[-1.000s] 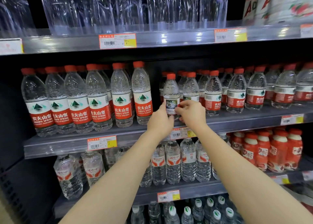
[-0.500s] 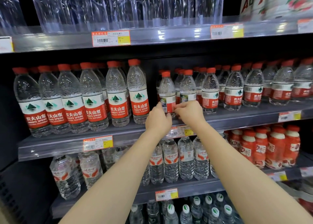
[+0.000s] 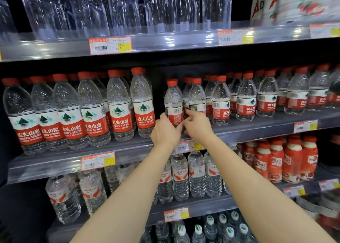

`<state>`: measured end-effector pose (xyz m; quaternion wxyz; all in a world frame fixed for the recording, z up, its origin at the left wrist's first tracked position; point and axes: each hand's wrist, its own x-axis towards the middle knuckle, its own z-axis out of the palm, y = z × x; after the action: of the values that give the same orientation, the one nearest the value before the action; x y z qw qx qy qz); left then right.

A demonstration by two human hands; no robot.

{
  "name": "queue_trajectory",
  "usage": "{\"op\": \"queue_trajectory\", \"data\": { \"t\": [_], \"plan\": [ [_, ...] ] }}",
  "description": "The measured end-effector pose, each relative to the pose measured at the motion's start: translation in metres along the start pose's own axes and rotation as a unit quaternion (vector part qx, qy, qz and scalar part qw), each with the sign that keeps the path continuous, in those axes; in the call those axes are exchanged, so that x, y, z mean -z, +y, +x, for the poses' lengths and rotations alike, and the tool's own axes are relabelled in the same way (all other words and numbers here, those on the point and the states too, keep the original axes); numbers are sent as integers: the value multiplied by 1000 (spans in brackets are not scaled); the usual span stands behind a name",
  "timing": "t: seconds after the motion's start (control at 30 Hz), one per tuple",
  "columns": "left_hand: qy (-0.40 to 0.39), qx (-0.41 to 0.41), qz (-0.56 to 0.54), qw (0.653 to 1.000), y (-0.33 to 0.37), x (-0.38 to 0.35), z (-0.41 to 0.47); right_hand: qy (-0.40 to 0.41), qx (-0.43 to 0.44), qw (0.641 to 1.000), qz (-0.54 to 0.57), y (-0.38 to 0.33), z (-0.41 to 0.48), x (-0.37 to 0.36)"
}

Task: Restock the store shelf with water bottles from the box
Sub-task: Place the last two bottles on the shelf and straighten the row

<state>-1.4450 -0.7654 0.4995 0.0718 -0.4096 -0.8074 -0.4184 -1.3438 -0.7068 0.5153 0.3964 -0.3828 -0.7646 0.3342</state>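
Note:
A small red-capped water bottle (image 3: 173,100) stands upright at the front of the middle shelf (image 3: 248,130), its barcode side facing me. My left hand (image 3: 165,131) grips its lower part from the left. My right hand (image 3: 197,126) pinches the same bottle's base from the right, forefinger reaching toward the neighbouring small bottle (image 3: 196,97). More small red-capped bottles (image 3: 245,99) line the shelf to the right. No box is in view.
Larger red-label water bottles (image 3: 117,112) fill the shelf's left half, close to my left hand. Clear bottles (image 3: 128,9) stand on the shelf above. Below are other water bottles (image 3: 196,174) and red-and-white drink bottles (image 3: 292,160). Price tags (image 3: 98,160) line the edges.
The small bottle has been turned between my hands, so a different side of its label faces me. Both hands stay at its base. My view has shifted slightly closer.

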Motion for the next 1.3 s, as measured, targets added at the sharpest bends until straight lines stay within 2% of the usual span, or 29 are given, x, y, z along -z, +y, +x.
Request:
{"op": "queue_trajectory", "data": {
  "t": [0.1, 0.2, 0.4, 0.53, 0.73, 1.0, 1.13, 1.3],
  "plan": [
    [-4, 9, 23, 1000, 2, -3, -2, -38, -14, 997, -71, -2, 4, -5],
    [-8, 5, 22, 1000, 2, -4, -2, -48, -21, 994, -95, -8, 4, -6],
    [-9, -24, 63, 998, 1, -5, -7, -41, -44, 998, -33, -2, 9, -4],
    [-16, -14, 61, 998, 3, -4, -7, -29, -34, 999, 18, -2, 12, 2],
    [11, -30, 17, 999, -1, -3, -14, -47, -10, 999, -11, 2, 8, -1],
    [31, -6, -35, 999, 1, 0, -17, 34, -1, 999, 37, 11, 3, 2],
    [33, -1, -31, 999, 2, 1, -16, 41, -8, 995, 86, 10, 4, -3],
    [55, -5, -37, 998, 1, 1, -14, 69, 23, 997, 23, 7, 5, -10]
  ]
}}
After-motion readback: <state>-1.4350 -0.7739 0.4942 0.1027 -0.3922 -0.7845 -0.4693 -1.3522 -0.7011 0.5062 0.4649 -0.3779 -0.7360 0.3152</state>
